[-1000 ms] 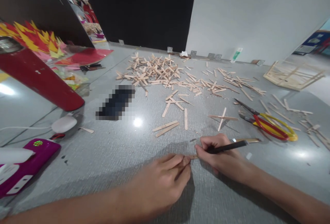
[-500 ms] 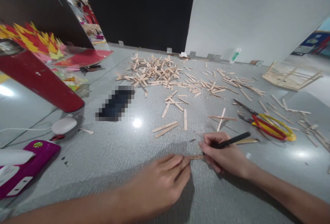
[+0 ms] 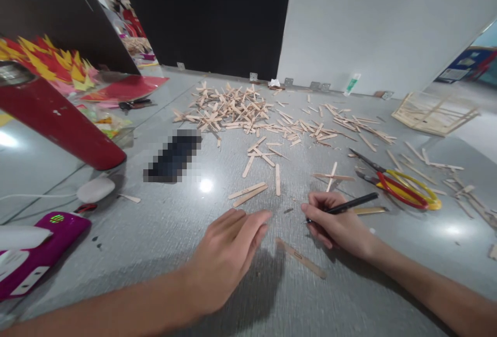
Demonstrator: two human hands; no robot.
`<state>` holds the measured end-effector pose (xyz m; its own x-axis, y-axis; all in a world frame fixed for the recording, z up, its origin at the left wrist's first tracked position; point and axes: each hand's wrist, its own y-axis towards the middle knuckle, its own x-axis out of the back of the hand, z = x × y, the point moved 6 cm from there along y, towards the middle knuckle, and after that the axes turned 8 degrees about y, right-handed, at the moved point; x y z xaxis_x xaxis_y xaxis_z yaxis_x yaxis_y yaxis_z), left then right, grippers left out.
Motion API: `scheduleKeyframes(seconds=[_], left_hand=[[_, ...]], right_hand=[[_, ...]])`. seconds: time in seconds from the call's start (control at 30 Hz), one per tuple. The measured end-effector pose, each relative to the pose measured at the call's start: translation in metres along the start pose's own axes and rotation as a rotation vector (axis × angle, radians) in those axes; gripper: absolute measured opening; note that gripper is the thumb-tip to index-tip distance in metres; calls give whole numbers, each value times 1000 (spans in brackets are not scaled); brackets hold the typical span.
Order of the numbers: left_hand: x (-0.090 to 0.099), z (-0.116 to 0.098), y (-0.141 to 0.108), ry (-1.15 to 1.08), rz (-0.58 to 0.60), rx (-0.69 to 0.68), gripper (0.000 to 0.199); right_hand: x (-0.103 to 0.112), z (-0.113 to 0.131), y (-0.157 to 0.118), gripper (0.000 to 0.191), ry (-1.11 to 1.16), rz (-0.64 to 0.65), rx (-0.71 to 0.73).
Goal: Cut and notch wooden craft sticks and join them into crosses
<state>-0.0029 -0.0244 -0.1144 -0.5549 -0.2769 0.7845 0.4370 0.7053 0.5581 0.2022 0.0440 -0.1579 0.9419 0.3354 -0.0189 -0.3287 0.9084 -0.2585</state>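
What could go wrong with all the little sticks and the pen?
Neither hand touches the stick with the drawn rectangle, so it might slip if the pen pressed on it.

The right hand holds the black pen with its tip low over the tabletop, so a stray mark could happen.

The red and yellow handled tools lie beyond that hand, so reaching there carelessly might bump their metal ends.

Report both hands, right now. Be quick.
Left hand: open, fingers loosely bent, nothing visible in it; the marked wooden stick lies apart from it.
Right hand: closed, holding a black pen.
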Motion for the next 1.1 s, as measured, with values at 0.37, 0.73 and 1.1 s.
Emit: scheduleKeyframes(seconds=[0.37,0.73,1.1], left_hand=[[-28,-26,-8,46,330,-350,36],[-23,-21,-2,287,158,-263,37],[-35,-22,-6,100,389,-95,31]], right_hand=[[1,4,-11,34,-205,3,168],[17,29,-16,52,-907,-193,462],[169,80,-36,18,-1525,-379,-65]])
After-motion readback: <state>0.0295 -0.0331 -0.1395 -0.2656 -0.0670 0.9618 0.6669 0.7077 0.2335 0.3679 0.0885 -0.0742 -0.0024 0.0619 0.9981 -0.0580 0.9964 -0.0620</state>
